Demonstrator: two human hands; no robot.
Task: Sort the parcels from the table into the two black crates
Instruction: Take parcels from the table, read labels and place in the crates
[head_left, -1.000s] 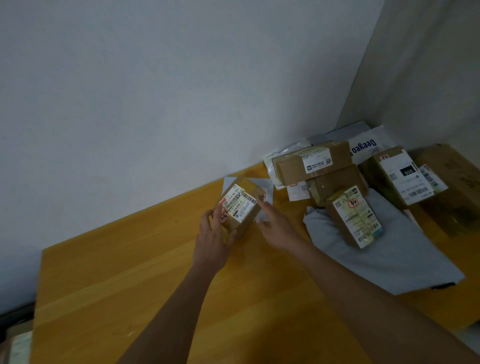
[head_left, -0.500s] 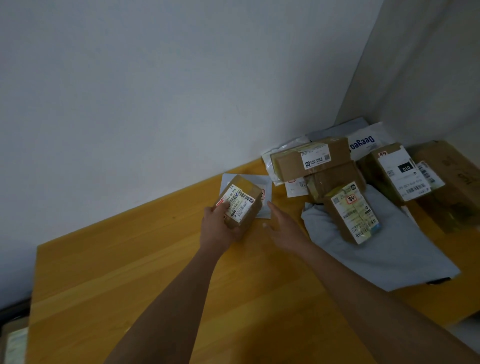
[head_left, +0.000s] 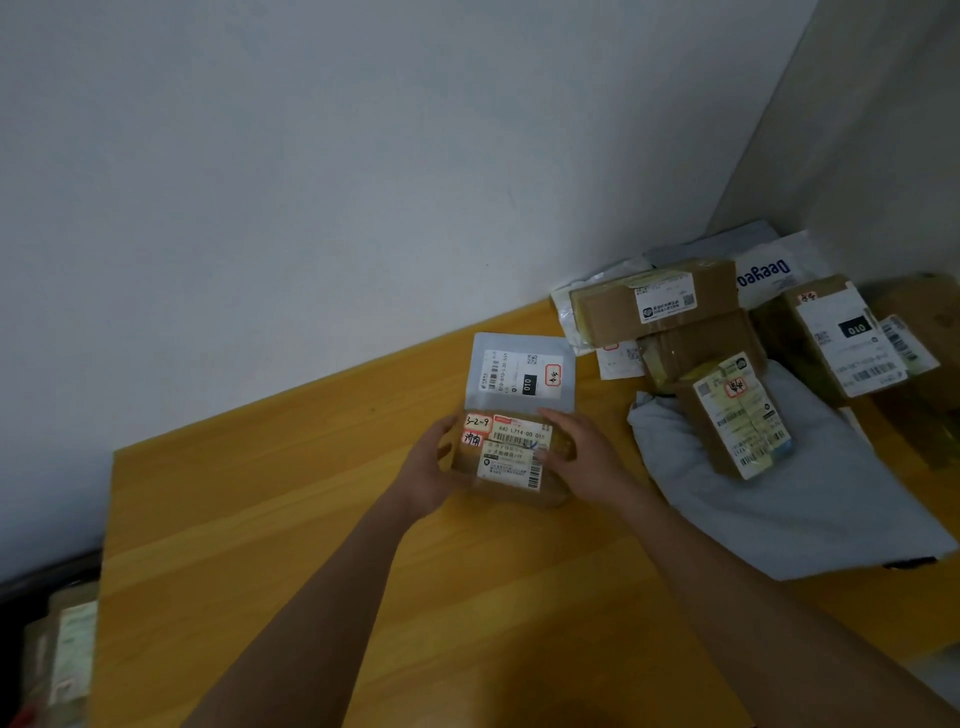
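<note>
Parcel (head_left: 511, 457), a small brown box with labels facing up, sits between both hands on the wooden surface (head_left: 270, 545): left hand (head_left: 428, 475) grips its left side, right hand (head_left: 582, 460) its right, just before a white envelope (head_left: 519, 371).

Parcel pile (head_left: 727, 364) right; bare tabletop (head_left: 260, 545) left, seemingly.

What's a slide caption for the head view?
Both hands grip a small brown labelled cardboard parcel above the yellow wooden table.

"deeyeo" on white mailer bag (head_left: 774, 273)
</note>
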